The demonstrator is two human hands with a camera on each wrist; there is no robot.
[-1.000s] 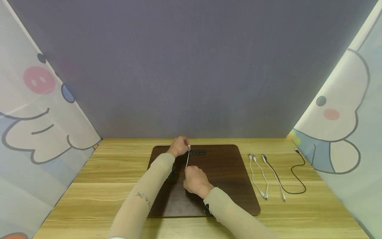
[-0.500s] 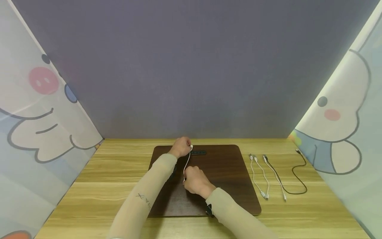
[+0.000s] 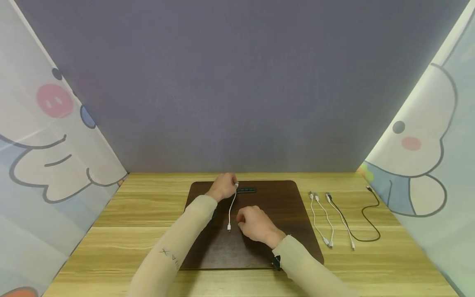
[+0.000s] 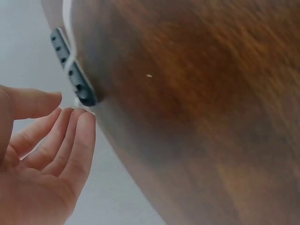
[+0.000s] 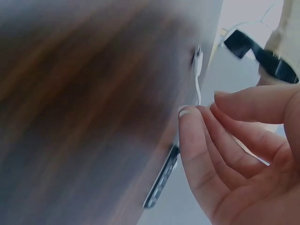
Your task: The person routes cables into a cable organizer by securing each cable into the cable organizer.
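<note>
A short white charging cable (image 3: 232, 206) lies across the dark brown board (image 3: 274, 222), its near plug (image 3: 229, 227) resting on the wood. Its far end reaches a dark slotted cable clip (image 3: 246, 190), and in the left wrist view the cable crosses that clip (image 4: 70, 70). My left hand (image 3: 223, 186) is at the far plug, fingertips beside the clip's end; a gap shows between thumb and fingers (image 4: 84, 140). My right hand (image 3: 257, 226) hovers right of the near plug, holding nothing, thumb apart from the fingers (image 5: 194, 145).
On the wooden table (image 3: 118, 247), right of the board, lie several more cables: white ones (image 3: 314, 216) (image 3: 328, 218) (image 3: 343, 220) and a black one (image 3: 371, 222). A grey wall (image 3: 237, 103) stands behind, with printed cloth panels (image 3: 419, 165) at both sides.
My right hand has let go of the cable's near end and moved right, leaving that plug on the board. The left hand stays near the clip, with the far plug slightly lower.
</note>
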